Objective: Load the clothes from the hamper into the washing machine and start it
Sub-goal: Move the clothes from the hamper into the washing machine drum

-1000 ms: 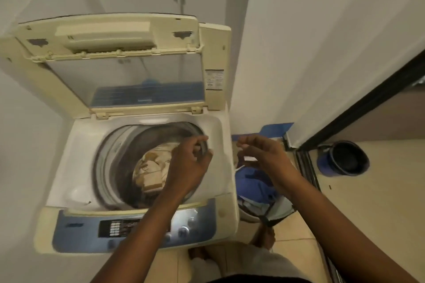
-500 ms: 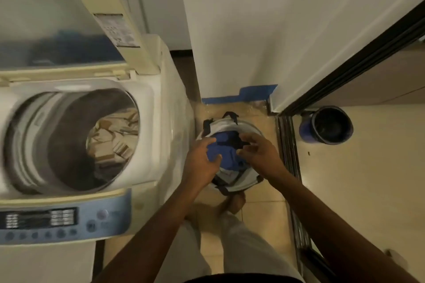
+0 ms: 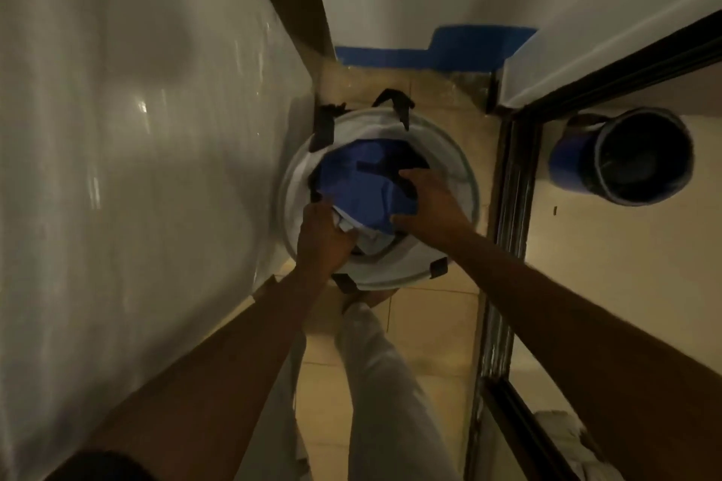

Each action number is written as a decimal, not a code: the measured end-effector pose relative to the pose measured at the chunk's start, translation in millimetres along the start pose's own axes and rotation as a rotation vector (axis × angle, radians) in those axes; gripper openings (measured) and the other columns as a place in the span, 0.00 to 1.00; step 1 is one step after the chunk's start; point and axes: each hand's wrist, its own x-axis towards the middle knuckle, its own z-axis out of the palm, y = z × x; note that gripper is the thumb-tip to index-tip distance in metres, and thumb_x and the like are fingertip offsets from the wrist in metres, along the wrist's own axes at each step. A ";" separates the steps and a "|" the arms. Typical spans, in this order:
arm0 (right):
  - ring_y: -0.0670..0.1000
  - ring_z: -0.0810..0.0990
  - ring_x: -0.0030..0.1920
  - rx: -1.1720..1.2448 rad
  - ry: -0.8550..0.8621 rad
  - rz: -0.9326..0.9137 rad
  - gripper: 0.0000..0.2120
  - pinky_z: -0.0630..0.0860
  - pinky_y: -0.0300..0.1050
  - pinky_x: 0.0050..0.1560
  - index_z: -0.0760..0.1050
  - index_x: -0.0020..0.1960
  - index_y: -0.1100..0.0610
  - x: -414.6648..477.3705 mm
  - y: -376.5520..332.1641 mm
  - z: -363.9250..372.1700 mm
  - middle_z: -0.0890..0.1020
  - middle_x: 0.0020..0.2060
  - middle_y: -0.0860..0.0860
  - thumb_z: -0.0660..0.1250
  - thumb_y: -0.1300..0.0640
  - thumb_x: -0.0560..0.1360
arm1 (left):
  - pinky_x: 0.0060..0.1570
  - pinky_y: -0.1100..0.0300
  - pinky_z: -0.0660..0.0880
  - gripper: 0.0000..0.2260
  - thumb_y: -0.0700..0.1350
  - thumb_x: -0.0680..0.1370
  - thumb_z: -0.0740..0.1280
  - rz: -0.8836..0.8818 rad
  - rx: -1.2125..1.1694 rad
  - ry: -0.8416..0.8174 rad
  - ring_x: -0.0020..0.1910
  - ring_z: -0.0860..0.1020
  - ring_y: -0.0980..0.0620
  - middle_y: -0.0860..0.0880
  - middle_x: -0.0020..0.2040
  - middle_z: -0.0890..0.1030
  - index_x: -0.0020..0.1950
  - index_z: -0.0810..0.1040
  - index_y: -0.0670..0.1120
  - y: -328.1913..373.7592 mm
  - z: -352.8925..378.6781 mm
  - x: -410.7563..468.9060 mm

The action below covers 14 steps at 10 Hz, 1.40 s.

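Observation:
A round white hamper (image 3: 449,152) with black handles stands on the tiled floor beside the washing machine (image 3: 136,148), of which only the white side wall shows. A blue garment (image 3: 359,183) lies on top of the clothes inside, with pale cloth (image 3: 363,238) under it. My left hand (image 3: 324,238) is inside the hamper's near left rim, fingers closed into the clothes. My right hand (image 3: 426,203) grips the blue garment from the right. The washer's drum and lid are out of view.
A blue bucket (image 3: 625,156) lies beyond a dark sliding-door track (image 3: 504,230) on the right. Blue tape (image 3: 437,51) runs along the wall base behind the hamper. My legs (image 3: 383,383) stand just in front of the hamper.
The view has swung down and right, from the open washer to the hamper. Both hands left the drum opening and went down into the hamper, closing on the clothes.

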 end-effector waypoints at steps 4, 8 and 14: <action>0.66 0.51 0.81 -0.530 -0.211 -0.176 0.62 0.63 0.69 0.75 0.50 0.84 0.50 196.0 143.0 97.7 0.54 0.82 0.59 0.74 0.31 0.59 | 0.70 0.43 0.72 0.40 0.51 0.73 0.79 -0.170 -0.058 -0.109 0.71 0.73 0.41 0.43 0.77 0.71 0.81 0.64 0.49 -71.4 88.6 114.4; 0.71 0.76 0.63 -0.294 -0.061 -0.199 0.45 0.76 0.60 0.65 0.61 0.81 0.55 236.9 166.8 149.9 0.70 0.69 0.71 0.71 0.40 0.69 | 0.67 0.65 0.73 0.36 0.43 0.77 0.74 -0.189 -0.213 0.165 0.72 0.74 0.44 0.47 0.76 0.71 0.81 0.62 0.44 -115.7 161.7 174.2; 0.62 0.83 0.51 0.033 0.234 -0.114 0.22 0.69 0.41 0.48 0.79 0.62 0.62 104.0 81.2 63.4 0.85 0.51 0.63 0.66 0.56 0.70 | 0.62 0.49 0.77 0.10 0.39 0.78 0.68 0.148 -0.227 0.369 0.56 0.81 0.51 0.45 0.57 0.85 0.58 0.83 0.43 -15.9 58.5 36.9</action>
